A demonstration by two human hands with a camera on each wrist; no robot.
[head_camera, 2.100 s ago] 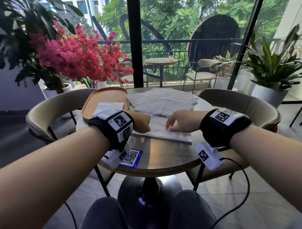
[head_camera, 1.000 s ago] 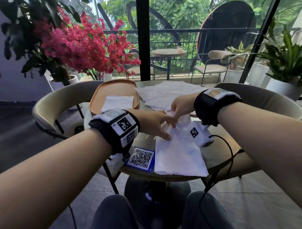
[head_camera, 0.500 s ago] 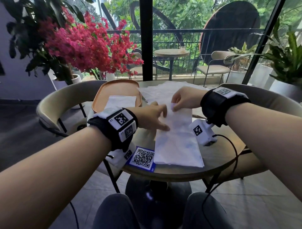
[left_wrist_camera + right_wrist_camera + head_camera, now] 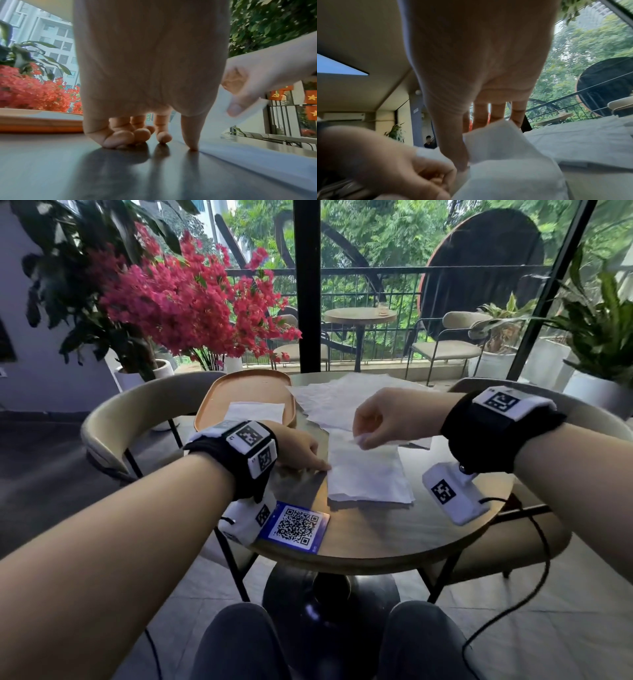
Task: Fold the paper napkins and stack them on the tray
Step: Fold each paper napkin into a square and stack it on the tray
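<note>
A white folded napkin lies lengthwise on the round table in front of me. My right hand pinches its far end and holds that end lifted off the table; the right wrist view shows the thumb and fingers clamped on the raised napkin. My left hand rests on the table at the napkin's left edge. In the left wrist view my left hand stands on its fingertips, thumb tip against the napkin. The orange wooden tray holds one folded napkin.
A loose pile of unfolded napkins lies at the table's far side, beside the tray. A blue QR card sits near the front edge. Curved chairs flank the table, and a red-flowered plant stands at the back left.
The napkin was turned from crosswise to lengthwise. My right hand took its far end and lifted it. My left hand slid off the napkin to its left edge.
</note>
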